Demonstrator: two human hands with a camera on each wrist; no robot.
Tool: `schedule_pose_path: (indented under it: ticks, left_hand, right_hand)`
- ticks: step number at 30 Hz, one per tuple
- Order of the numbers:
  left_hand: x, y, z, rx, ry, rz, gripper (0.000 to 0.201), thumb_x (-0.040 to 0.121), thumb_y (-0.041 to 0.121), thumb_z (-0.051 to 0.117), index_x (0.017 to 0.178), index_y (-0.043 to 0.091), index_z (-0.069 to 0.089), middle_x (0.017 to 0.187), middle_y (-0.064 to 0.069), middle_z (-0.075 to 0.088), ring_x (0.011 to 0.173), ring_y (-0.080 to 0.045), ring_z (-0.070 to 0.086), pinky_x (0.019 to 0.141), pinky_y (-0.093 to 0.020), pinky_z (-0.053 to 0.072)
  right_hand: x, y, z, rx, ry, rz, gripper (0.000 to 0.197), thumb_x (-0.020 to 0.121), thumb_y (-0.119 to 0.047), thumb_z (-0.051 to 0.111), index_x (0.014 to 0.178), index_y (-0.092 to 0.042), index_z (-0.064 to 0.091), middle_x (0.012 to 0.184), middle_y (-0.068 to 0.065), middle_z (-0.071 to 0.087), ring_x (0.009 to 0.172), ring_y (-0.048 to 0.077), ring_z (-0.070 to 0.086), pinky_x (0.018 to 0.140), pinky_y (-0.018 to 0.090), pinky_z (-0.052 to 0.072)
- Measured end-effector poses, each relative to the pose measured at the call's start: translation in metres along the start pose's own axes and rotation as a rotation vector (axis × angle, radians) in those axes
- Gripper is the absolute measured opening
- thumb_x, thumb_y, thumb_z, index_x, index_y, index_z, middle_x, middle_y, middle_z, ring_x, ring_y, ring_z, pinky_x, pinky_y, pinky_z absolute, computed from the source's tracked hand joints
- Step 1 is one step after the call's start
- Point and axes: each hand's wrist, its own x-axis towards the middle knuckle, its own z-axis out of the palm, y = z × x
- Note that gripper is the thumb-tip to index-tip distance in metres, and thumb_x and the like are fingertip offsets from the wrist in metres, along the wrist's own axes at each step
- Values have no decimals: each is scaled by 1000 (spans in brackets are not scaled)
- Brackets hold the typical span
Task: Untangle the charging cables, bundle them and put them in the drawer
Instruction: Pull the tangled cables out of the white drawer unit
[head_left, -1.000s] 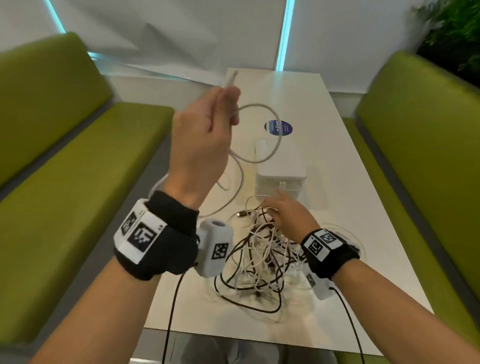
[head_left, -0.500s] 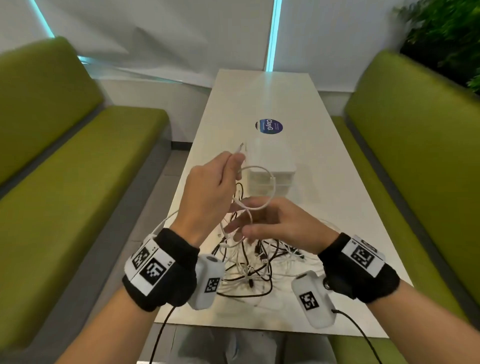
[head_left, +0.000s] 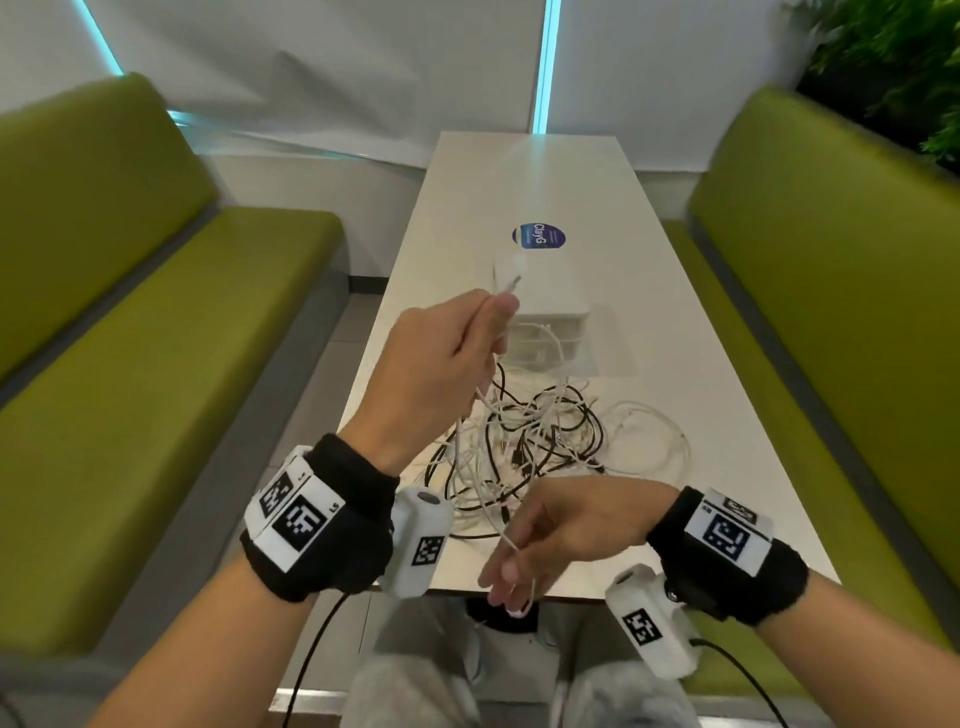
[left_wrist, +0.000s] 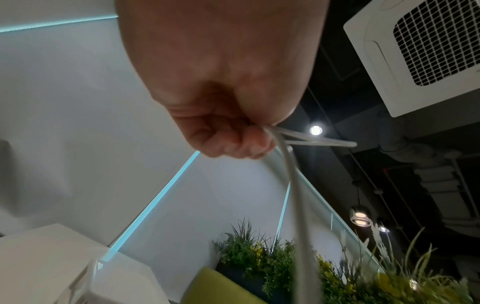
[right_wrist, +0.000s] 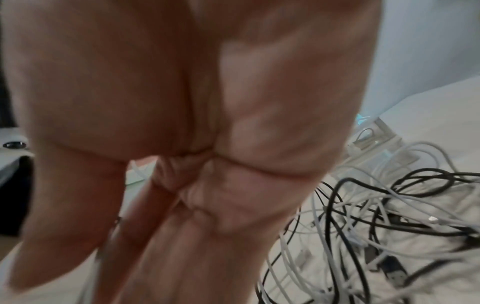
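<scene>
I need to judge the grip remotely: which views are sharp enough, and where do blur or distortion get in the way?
Head view: mostly sharp, benches bowed by the wide lens, the white cable end above the left hand smeared. Left wrist view: the hand is clear, dim ceiling behind, the cable blurs close to the lens. Right wrist view: the right hand fills the frame, soft and motion-blurred; the tangled cables are only partly crisp.

One white table (head_left: 644, 332) carries one tangle of black and white cables (head_left: 540, 436), strands too knotted to count, one white drawer box (head_left: 550, 332), one blue sticker (head_left: 538, 237), flanked by two green benches (head_left: 156, 322).
</scene>
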Motion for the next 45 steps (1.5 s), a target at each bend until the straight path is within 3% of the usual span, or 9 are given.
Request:
schedule_pose_path:
  ticks: [5, 9, 17, 22, 26, 31, 39, 43, 45]
  left_hand:
    - [-12, -5, 11, -21, -110, -45, 36, 101, 42, 40, 72, 26, 54, 52, -5, 61, 36, -18, 56, 42, -21, 42]
    - [-17, -9, 20, -42, -163, -115, 34, 101, 40, 42, 79, 21, 59, 56, -6, 64, 39, -20, 61, 41, -33, 52]
    - [-25, -12, 31, -57, -141, -97, 34, 103, 37, 40, 74, 23, 52, 62, -6, 63, 45, -19, 64, 47, -35, 54]
    - [-27, -12, 31, 90, -74, -21, 40, 104, 40, 37, 75, 19, 55, 63, 1, 66, 55, -11, 64, 60, -37, 54]
    - [-36, -1, 29, 20, -40, -36, 37, 103, 41, 39, 75, 22, 55, 63, 0, 66, 49, -14, 64, 53, -35, 53]
    - [-48, 8, 26, 47, 10, 27, 39, 103, 40, 39, 73, 21, 54, 45, 2, 50, 38, -12, 47, 48, -29, 41]
    - [-55, 14, 24, 126, 3, 64, 39, 103, 41, 40, 66, 30, 48, 47, 14, 47, 43, -9, 42, 48, -22, 30]
    - [-57, 20, 24, 167, 20, 66, 50, 102, 42, 41, 55, 26, 28, 46, 7, 30, 45, -12, 29, 48, -21, 22]
    - [-57, 24, 25, 163, 37, 57, 55, 101, 41, 44, 54, 24, 22, 46, 8, 22, 46, -12, 24, 46, -21, 19]
  right_hand:
    - [-4, 3, -3, -226, 15, 82, 31, 90, -32, 67, 113, -12, 70, 125, -2, 67, 112, 14, 64, 99, 33, 50]
    - [-2, 7, -8, -8, 122, 119, 31, 95, -22, 62, 112, 4, 66, 108, 16, 72, 99, 27, 70, 85, 35, 58]
    - [26, 21, 19, 199, 257, 104, 15, 96, -9, 56, 93, 4, 62, 73, 12, 69, 59, 24, 68, 56, 29, 57]
    - [30, 38, 31, -104, 141, 282, 19, 95, -14, 57, 90, 1, 67, 74, 6, 70, 64, 20, 67, 59, 25, 56]
    - [25, 49, 47, -187, 16, 369, 16, 91, -12, 62, 95, 1, 70, 90, 16, 71, 71, 20, 64, 62, 22, 49]
    - [18, 62, 66, -511, 14, 479, 17, 90, -25, 64, 87, -9, 72, 79, 0, 70, 58, 5, 59, 50, 14, 43]
    - [-2, 30, 28, -692, 220, 458, 39, 86, -35, 69, 123, -23, 63, 89, -3, 75, 82, 14, 70, 77, 27, 51]
    - [-28, -10, 23, -493, 295, 277, 75, 74, -44, 80, 139, -33, 45, 113, -12, 67, 87, 9, 65, 89, 28, 51]
    - [-27, -24, 36, -229, 258, 82, 49, 83, -32, 75, 128, -26, 56, 111, -4, 69, 86, 13, 68, 87, 36, 55]
